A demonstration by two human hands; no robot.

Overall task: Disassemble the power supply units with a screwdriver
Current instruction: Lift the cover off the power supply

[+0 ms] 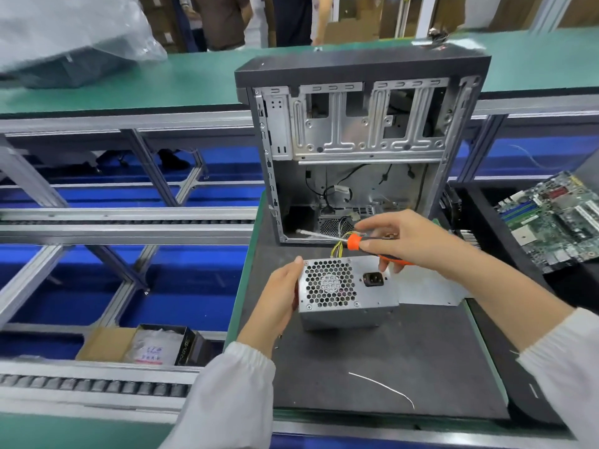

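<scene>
PSU point(348, 293) sits mid-table on the dark mat point(372, 367), fan grille & power socket facing up toward camera, yellow wires trailing off its far side. L hand point(278, 299) holds its left side, thumb over the top-left corner. R hand point(411, 241) pinches the orange-handled screwdriver point(353, 241) above the PSU, shaft pointing left into the open PC case point(359, 150) standing at the table's far edge. Motherboard point(554, 222) lies off the right edge. Loose white wire point(385, 388) near the front edge.
</scene>
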